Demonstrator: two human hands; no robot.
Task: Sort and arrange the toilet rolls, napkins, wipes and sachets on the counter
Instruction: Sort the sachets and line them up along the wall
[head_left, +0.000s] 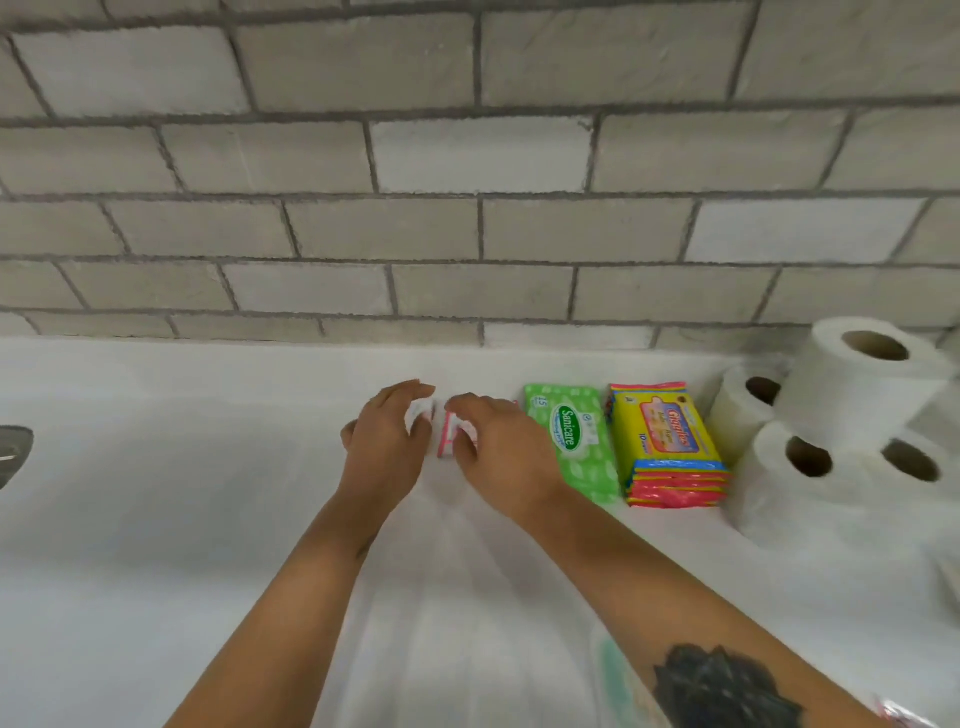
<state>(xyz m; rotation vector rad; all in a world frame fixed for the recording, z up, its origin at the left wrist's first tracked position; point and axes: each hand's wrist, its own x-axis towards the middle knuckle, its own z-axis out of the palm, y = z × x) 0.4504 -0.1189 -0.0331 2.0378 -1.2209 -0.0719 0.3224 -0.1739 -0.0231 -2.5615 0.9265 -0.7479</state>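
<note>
White counter (208, 519): both hands curl onto small pink-white sachets (451, 431), left hand (387, 441), right hand (498, 452), mostly hiding them. Green Sanicare wipes pack (574, 441), yellow napkin packs (667, 441), toilet rolls (841, 415) line up rightward.

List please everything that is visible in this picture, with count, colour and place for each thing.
sachets: at least two, small, white with pink, on the counter between the two hands; exact count hidden
green wipes pack: one, green, right of the sachets
yellow packs: a stack, yellow, pink and blue, right of the green wipes pack; count unclear
toilet rolls: four in full view, white, piled at the right end
counter: one, white, below the wall
brick wall: grey-white, behind the counter
grey object: one, at the left edge, cut off
left hand: fingers on a sachet
right hand: fingers on a sachet
</note>
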